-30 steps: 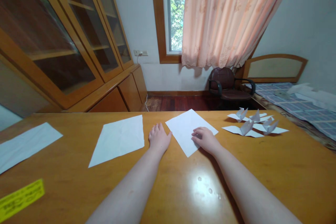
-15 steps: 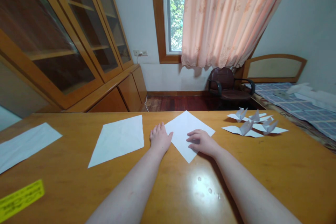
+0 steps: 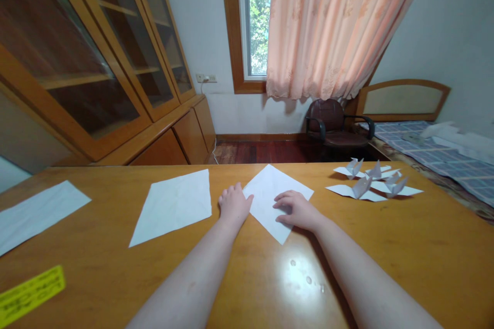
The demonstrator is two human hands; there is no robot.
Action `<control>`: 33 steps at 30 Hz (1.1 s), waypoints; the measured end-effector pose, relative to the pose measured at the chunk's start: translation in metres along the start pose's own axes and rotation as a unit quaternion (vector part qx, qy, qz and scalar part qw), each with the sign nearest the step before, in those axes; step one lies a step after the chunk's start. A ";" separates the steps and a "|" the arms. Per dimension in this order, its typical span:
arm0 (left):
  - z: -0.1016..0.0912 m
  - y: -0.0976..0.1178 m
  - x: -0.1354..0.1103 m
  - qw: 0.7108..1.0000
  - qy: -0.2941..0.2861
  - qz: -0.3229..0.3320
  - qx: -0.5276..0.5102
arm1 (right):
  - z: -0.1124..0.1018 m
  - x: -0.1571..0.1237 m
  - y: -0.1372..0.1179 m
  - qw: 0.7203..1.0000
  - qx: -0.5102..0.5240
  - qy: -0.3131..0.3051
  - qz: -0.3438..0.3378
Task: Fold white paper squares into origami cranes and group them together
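Observation:
A white square sheet of paper (image 3: 270, 190) lies turned like a diamond on the wooden table (image 3: 405, 252). My left hand (image 3: 232, 204) rests at its left corner, fingers curled down, thumb touching the paper's edge. Flat on the sheet's near right part lies my right hand (image 3: 295, 209), fingers stretched out and pressing it down. Neither hand lifts the paper.
A second white sheet (image 3: 174, 205) lies left of my hands, a third (image 3: 36, 213) at the far left edge, and a yellow label (image 3: 29, 295) near the front left. Several folded paper birds (image 3: 372, 185) sit at the right. Beyond the table stand a chair (image 3: 335, 126), cabinets and a bed.
The sheet has been turned and slid a little toward me under my hands. My right hand has moved left on the paper; my left fingers have curled.

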State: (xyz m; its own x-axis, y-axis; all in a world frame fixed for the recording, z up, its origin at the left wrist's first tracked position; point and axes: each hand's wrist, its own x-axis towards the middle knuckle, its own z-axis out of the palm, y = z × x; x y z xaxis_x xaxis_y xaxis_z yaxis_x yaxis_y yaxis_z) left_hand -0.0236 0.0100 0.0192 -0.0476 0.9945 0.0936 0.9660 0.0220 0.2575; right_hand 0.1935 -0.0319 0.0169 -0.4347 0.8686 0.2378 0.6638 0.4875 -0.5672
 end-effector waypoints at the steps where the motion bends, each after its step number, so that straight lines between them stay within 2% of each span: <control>1: 0.000 -0.001 0.001 1.000 -0.001 0.000 -0.010 | 0.000 0.000 0.000 1.000 -0.001 0.001 0.002; 7: 0.000 -0.004 0.001 0.988 0.023 0.032 -0.150 | 0.000 0.000 -0.001 1.000 0.011 -0.001 0.009; 11: 0.001 -0.002 0.001 0.962 0.091 0.045 -0.253 | 0.001 0.000 0.001 1.000 0.018 -0.009 0.016; 14: 0.002 0.000 0.004 0.939 0.126 0.025 -0.320 | 0.003 0.000 0.004 1.000 -0.001 -0.019 0.023; 15: 0.002 0.000 0.005 0.927 0.117 0.013 -0.355 | 0.004 0.001 0.005 0.999 -0.012 -0.021 0.026; 17: 0.003 0.001 0.006 0.895 0.061 0.006 -0.442 | 0.005 0.001 0.006 0.999 -0.026 -0.020 0.029; 20: 0.005 0.003 0.004 0.845 -0.048 0.064 -0.529 | 0.006 0.002 0.006 0.999 -0.026 -0.023 0.018; 22: 0.006 0.005 0.001 0.853 -0.079 0.113 -0.504 | 0.007 0.003 0.005 0.999 -0.022 -0.024 0.009; 25: 0.006 0.008 -0.004 0.910 -0.112 0.151 -0.368 | 0.007 0.002 0.005 1.000 -0.016 -0.023 0.003; 27: 0.004 0.010 -0.006 0.934 -0.123 0.155 -0.297 | 0.007 0.002 0.005 0.999 -0.012 -0.030 0.002; 31: 0.000 0.011 -0.006 0.955 -0.127 0.139 -0.228 | 0.006 0.002 0.004 0.999 -0.012 -0.045 0.009; 33: 0.000 0.011 -0.005 0.957 -0.129 0.155 -0.210 | 0.006 0.002 0.004 0.999 -0.013 -0.050 0.014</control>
State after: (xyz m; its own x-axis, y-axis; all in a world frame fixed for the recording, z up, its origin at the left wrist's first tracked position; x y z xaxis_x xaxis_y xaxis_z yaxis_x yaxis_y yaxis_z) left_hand -0.0132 0.0048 0.0217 0.3412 0.9400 0.0018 0.7343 -0.2678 0.6238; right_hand 0.1916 -0.0289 0.0108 -0.4735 0.8695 0.1408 0.6915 0.4659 -0.5520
